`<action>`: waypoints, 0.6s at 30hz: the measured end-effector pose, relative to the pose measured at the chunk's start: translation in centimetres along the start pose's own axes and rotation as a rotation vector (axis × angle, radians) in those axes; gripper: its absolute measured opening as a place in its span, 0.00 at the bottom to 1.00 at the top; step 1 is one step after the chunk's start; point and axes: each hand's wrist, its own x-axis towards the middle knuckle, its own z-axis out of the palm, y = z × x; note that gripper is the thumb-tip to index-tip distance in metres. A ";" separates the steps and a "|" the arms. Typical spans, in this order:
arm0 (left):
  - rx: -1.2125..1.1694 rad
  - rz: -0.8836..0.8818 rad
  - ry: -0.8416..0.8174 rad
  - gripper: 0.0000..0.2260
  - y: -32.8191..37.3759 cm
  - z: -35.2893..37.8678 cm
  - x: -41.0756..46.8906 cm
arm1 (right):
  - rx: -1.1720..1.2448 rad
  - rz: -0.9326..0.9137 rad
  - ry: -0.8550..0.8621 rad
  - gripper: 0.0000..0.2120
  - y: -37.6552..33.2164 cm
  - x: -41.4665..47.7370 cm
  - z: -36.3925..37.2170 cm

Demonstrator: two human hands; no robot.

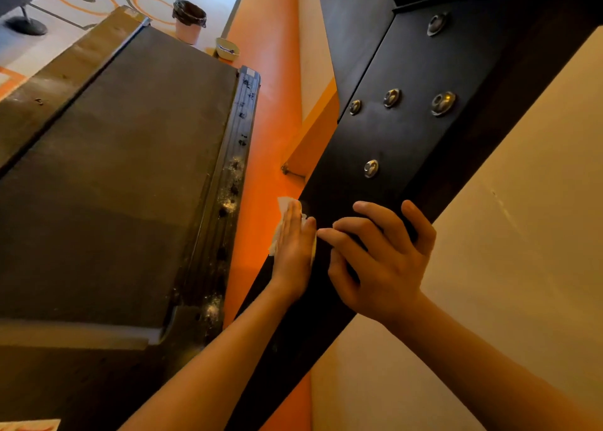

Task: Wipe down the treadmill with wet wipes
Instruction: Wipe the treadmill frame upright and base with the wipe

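Note:
The treadmill's black upright post [391, 130], studded with several silver bolts, slants from upper right down to the bottom centre. My left hand [293, 244] lies flat with straight fingers on the post's left edge, pressing a white wet wipe [283, 207] against it; the wipe shows above and beside the fingers. My right hand [378, 254] grips the post just to the right, fingers curled over its right edge. The dark running belt [114, 169] fills the left side, with a dusty, speckled black side rail [228, 185] along it.
An orange floor strip [270, 104] runs between the rail and a cream wall [505, 234]. Beyond the belt's far end stand a pink bin with a black liner [188, 21] and a small yellow dish [227, 49]. A chair base [26, 26] sits top left.

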 end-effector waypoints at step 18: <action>0.195 0.141 0.037 0.33 -2.1 0.9 -6.4 | -0.060 0.010 0.029 0.15 -0.2 0.2 0.0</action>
